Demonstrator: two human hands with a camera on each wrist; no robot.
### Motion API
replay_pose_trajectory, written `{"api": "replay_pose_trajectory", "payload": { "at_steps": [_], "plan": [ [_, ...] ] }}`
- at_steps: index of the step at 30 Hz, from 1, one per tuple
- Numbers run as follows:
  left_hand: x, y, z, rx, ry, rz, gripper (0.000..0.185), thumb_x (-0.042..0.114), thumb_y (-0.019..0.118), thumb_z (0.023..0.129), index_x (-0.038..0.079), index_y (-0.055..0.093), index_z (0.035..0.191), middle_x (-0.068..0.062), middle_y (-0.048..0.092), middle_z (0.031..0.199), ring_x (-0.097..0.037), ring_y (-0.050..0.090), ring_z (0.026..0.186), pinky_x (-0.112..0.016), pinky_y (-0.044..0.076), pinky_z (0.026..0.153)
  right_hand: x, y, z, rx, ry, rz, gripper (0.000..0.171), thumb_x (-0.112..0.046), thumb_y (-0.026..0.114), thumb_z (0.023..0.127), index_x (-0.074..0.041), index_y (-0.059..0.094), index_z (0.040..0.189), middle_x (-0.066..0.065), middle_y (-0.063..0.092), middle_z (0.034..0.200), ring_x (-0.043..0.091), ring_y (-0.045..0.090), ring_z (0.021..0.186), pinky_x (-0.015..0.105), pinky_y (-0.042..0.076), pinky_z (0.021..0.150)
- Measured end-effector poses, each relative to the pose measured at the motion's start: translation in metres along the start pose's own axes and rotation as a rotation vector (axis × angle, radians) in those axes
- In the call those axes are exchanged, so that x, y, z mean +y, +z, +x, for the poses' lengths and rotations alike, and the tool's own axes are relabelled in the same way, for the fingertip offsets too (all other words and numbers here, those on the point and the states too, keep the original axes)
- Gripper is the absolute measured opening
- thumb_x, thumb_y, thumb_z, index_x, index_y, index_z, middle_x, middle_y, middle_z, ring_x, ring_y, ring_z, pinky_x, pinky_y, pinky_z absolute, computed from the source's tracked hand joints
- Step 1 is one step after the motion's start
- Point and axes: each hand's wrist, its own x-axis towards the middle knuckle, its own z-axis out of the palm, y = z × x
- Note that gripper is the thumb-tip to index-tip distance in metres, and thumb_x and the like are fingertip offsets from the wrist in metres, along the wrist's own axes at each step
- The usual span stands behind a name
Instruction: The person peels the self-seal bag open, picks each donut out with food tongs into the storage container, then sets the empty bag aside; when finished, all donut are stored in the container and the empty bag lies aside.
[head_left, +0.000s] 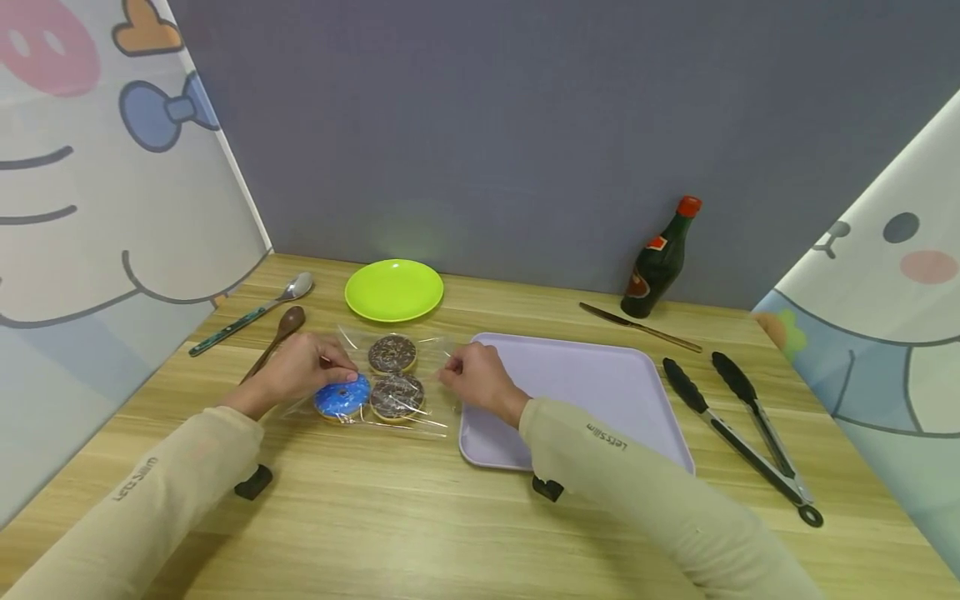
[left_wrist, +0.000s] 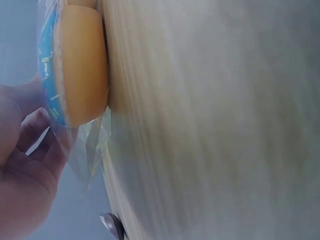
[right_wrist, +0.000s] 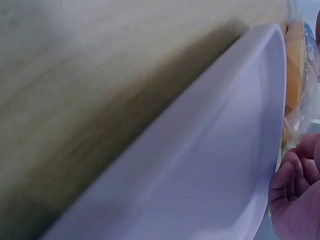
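A clear plastic bag lies on the table with one blue donut and two brown sprinkled toy donuts inside. At its left end my left hand grips the bag, the thumb over the blue donut's icing. In the left wrist view, the left hand's fingers curl at the bag's edge beside that donut's orange side. My right hand pinches the bag's right edge between thumb and curled fingers, above the near-left part of a lilac tray. The right wrist view shows those fingers beside the tray's rim.
Behind the bag is a lime-green plate. On the left lie a metal spoon and a brown spoon. A dark bottle, a knife and black-tipped tongs are on the right. Printed panels border the table.
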Motion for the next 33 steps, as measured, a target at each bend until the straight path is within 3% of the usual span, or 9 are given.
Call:
{"api": "replay_pose_trajectory", "payload": {
  "at_steps": [13, 33],
  "plan": [
    [-0.002, 0.0, 0.002, -0.023, 0.018, -0.016, 0.01, 0.008, 0.079, 0.077, 0.018, 0.077, 0.074, 0.011, 0.065, 0.077, -0.012, 0.06, 0.074, -0.03, 0.049, 0.065, 0.012, -0.007, -0.007, 0.061, 0.06, 0.147, 0.015, -0.008, 0.068, 0.082, -0.008, 0.068, 0.067, -0.006, 0.055, 0.059, 0.008, 0.048, 0.056, 0.022, 0.042, 0.053],
    [0.0, -0.001, 0.001, -0.025, 0.033, -0.038, 0.01, 0.007, 0.078, 0.078, 0.016, 0.077, 0.075, 0.01, 0.065, 0.076, -0.012, 0.06, 0.072, -0.027, 0.049, 0.063, 0.028, -0.014, -0.012, 0.039, 0.12, 0.197, 0.016, -0.01, 0.069, 0.084, -0.007, 0.069, 0.069, -0.005, 0.055, 0.057, 0.008, 0.047, 0.053, 0.022, 0.039, 0.05]
  ]
}}
